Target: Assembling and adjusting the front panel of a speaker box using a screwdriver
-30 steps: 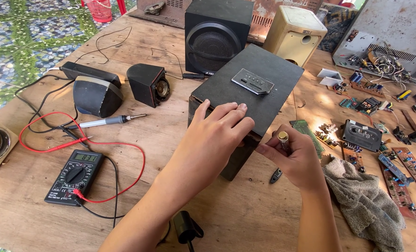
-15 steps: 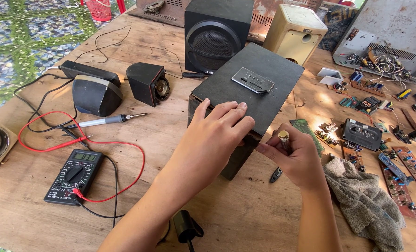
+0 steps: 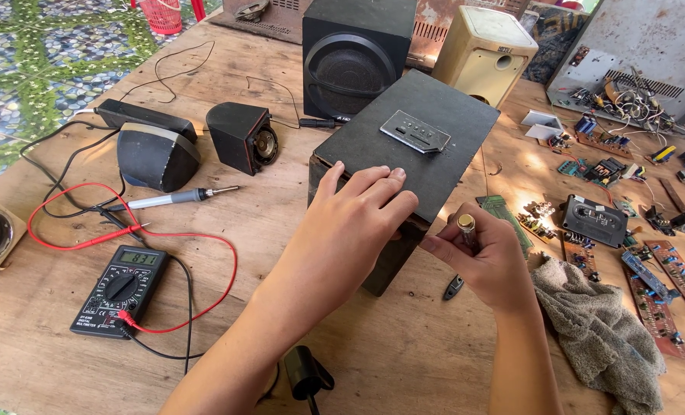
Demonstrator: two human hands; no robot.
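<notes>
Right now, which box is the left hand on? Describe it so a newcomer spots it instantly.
Start at the wooden table and find its middle, in front of the tall black subwoofer. There a black speaker cabinet lies tipped over, with the left hand flat on its near edge. Unlike the other speakers, it carries a small silver control panel on its upward face.

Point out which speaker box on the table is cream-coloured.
The cream speaker box at the far edge, right of the big black speaker; every other speaker box is black.

Right hand [image 3: 487, 261] slightly lower.
</notes>
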